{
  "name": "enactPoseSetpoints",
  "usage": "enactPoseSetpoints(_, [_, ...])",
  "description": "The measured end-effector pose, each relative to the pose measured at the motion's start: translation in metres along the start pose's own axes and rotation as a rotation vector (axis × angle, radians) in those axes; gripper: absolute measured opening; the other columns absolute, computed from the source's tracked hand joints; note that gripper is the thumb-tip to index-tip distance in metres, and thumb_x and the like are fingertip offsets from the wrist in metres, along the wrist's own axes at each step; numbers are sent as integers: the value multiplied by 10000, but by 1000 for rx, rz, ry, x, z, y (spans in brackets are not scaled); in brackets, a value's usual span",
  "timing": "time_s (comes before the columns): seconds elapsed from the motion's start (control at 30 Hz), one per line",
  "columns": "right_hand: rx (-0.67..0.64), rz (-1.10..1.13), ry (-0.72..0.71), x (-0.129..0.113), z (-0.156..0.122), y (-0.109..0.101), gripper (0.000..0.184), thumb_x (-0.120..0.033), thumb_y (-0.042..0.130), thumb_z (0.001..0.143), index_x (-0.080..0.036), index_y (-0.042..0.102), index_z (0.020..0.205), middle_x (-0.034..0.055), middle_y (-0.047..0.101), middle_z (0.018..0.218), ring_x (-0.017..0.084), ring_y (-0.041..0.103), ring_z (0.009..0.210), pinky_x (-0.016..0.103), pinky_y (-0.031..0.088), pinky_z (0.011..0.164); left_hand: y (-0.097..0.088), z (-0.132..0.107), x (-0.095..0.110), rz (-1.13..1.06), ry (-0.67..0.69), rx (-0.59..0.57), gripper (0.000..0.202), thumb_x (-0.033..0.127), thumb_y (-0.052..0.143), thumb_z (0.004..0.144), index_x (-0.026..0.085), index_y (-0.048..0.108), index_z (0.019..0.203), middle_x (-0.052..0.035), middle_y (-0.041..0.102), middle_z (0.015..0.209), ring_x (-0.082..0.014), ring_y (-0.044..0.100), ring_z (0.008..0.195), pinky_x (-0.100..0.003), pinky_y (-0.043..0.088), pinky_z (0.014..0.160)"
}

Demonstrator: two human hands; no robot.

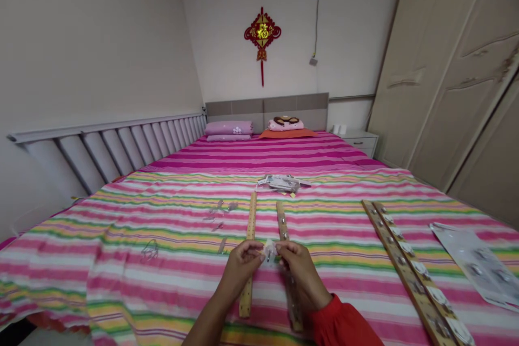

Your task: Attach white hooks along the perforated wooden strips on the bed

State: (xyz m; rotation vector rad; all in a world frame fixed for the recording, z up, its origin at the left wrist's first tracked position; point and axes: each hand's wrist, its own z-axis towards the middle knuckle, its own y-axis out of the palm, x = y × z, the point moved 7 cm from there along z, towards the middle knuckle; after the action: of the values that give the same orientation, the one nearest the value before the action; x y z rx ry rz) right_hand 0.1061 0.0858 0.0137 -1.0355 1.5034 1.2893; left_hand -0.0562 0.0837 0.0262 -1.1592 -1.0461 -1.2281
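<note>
Between the fingertips of both hands is a small clear plastic packet point(270, 249), with something small and dark at its lower edge that I cannot make out. My left hand point(242, 259) pinches its left side and my right hand point(298, 264) pinches its right side. Beneath the left hand lies a pale wooden strip point(252, 216) with a row of small holes. Partly hidden under the right hand is a second wooden strip point(281, 217) bearing shiny metal pieces. Several small clear plastic scraps point(220, 226) are scattered left of the pale strip.
Two longer wooden strips with metal and white fittings point(399, 257) lie to the right, beside a clear blister pack point(472, 259). A plastic-wrapped bundle point(283, 183) sits farther up the striped bedspread point(178, 281). Crumpled clear plastic point(150, 249) lies at left. Pillows point(229, 128) stand at the headboard.
</note>
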Motion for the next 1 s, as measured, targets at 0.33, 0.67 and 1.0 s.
enactPoseSetpoints(0.33, [-104,16,21,10,-7,-9,204,-350,681,598,-146,678,593,-59,469,389,65,354,366,208,232,395,28,-3,24,158,154,-91,110,300,733,624,210,717,686,-70,640,834,-200,581,797,-262,418,651])
enactPoseSetpoints(0.67, [-158,-41,55,12,-9,-11,241,-385,693,601,-144,685,615,-67,449,380,65,337,364,214,238,395,30,-4,5,-25,-81,-61,267,302,767,544,154,707,758,-12,612,622,-136,533,599,-246,413,577])
enactPoseSetpoints(1.0, [-19,92,5,14,-6,-24,358,-507,707,620,-155,661,667,-21,554,529,92,425,427,213,279,390,29,-7,-30,-306,-272,87,364,379,804,495,151,642,727,19,605,558,-89,496,508,-210,361,527])
